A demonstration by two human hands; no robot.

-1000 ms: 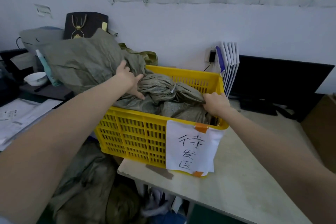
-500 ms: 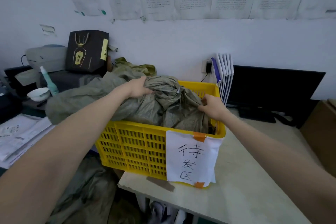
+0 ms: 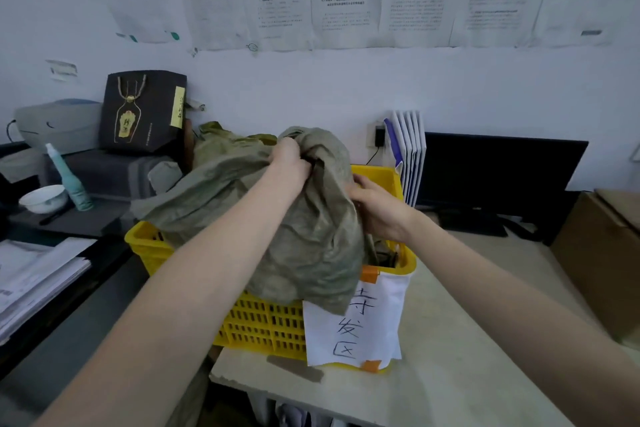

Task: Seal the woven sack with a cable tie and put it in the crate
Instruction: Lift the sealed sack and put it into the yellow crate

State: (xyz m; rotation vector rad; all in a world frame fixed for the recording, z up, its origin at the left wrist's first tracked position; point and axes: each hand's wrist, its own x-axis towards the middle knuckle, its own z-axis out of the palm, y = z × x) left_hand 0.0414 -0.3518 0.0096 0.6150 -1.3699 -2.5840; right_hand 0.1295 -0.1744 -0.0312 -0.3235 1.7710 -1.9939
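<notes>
I have the woven sack [image 3: 304, 239] bunched over the yellow crate [image 3: 149, 244], part of it draped over the front rim onto the paper label [image 3: 360, 326]. My left hand [image 3: 289, 158] grips a gathered fold at the top; my right hand [image 3: 379, 206] clutches the cloth at the side. I judge this the placing step; I cannot see a cable tie. Next I should push the overhang down inside. Beyond, a green bottle [image 3: 69, 180], a bowl [image 3: 43, 198] and a dark gift bag [image 3: 142, 111] stand well clear.
</notes>
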